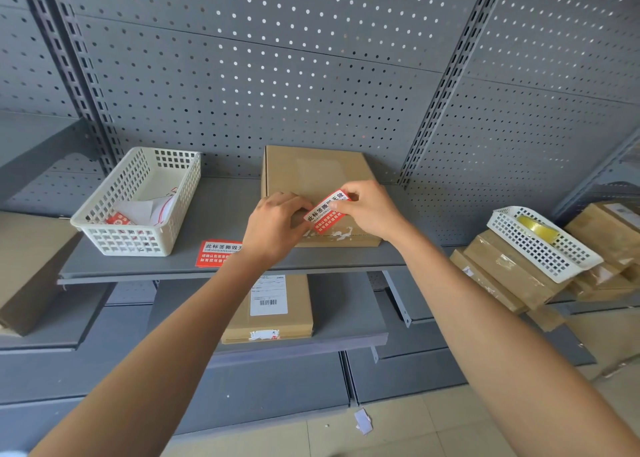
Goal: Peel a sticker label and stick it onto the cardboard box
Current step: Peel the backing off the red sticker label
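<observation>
Sticker label point(327, 211), red and white with printed characters, is pinched at both ends over the near edge of the cardboard box point(317, 179) — the left hand point(275, 226) closes fingertips on its lower left end, the right hand point(370, 211) nips the upper right end between thumb and forefinger. It sits tilted across the box top; whether it already touches the cardboard cannot be told, since the fingers cover both ends and part of the print. Torn white scraps of paper mark the box's front edge beside the hands. The box rests on a grey metal shelf point(214, 214) against a pegboard back panel. A second red label point(216, 252) lies flat on the shelf, its right part hidden by the left wrist. Further left, a white plastic basket point(138, 200) holds more red labels and white backing paper — the heap is too jumbled to count. On the far right another white basket point(543, 242), with a yellowish tape roll point(536, 228) inside, rests tilted on stacked brown boxes.
</observation>
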A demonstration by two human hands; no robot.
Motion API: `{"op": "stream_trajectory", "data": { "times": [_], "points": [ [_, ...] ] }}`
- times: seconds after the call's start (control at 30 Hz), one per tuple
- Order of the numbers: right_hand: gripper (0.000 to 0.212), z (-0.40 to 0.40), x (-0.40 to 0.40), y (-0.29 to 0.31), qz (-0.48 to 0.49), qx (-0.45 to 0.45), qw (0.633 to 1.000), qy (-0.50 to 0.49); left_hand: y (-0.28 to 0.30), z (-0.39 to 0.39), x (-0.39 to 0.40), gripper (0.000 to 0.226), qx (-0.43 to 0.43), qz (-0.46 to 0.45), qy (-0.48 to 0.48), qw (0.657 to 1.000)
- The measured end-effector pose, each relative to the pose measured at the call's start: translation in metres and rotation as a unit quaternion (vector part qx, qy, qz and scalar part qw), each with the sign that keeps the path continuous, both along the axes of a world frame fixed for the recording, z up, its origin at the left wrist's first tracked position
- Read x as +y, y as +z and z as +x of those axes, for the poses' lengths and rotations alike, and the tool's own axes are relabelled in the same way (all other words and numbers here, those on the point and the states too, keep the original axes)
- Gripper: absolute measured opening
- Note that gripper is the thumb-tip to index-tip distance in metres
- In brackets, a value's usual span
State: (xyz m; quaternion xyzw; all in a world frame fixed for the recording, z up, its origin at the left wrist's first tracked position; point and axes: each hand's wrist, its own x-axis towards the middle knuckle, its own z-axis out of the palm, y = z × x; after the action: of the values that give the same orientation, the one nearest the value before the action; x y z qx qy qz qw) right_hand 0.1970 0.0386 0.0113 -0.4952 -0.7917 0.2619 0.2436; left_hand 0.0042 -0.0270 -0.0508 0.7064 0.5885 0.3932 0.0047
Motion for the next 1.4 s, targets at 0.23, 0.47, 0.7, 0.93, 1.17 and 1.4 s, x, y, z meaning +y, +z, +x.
{"op": "stream_trajectory", "data": {
  "times": [0.23,0.47,0.7,0.93,1.17,1.4],
  "points": [
    [0.009,0.001,-0.006,-0.001,0.003,0.009,1.000,-0.012,-0.002,0.001,0.002,0.020,-0.018,0.001,0.008,1.000],
    [0.016,0.001,-0.009,-0.003,-0.020,0.021,0.999,-0.021,-0.003,0.002,0.004,0.022,-0.038,-0.010,0.011,0.999],
    [0.019,0.001,-0.010,-0.002,-0.057,0.029,0.998,-0.015,-0.005,0.002,0.005,0.021,-0.045,-0.010,0.016,0.999],
    [0.018,0.000,-0.011,-0.002,-0.076,0.044,0.996,-0.023,-0.006,0.001,0.006,0.023,-0.044,-0.015,0.016,0.999],
    [0.019,0.001,-0.012,-0.002,-0.088,0.061,0.994,-0.014,-0.008,0.001,0.007,0.024,-0.038,-0.017,0.016,0.999],
    [0.017,0.002,-0.017,-0.001,-0.105,0.086,0.991,0.000,-0.009,0.001,0.008,0.025,-0.038,-0.018,0.017,0.999]
  ]
}}
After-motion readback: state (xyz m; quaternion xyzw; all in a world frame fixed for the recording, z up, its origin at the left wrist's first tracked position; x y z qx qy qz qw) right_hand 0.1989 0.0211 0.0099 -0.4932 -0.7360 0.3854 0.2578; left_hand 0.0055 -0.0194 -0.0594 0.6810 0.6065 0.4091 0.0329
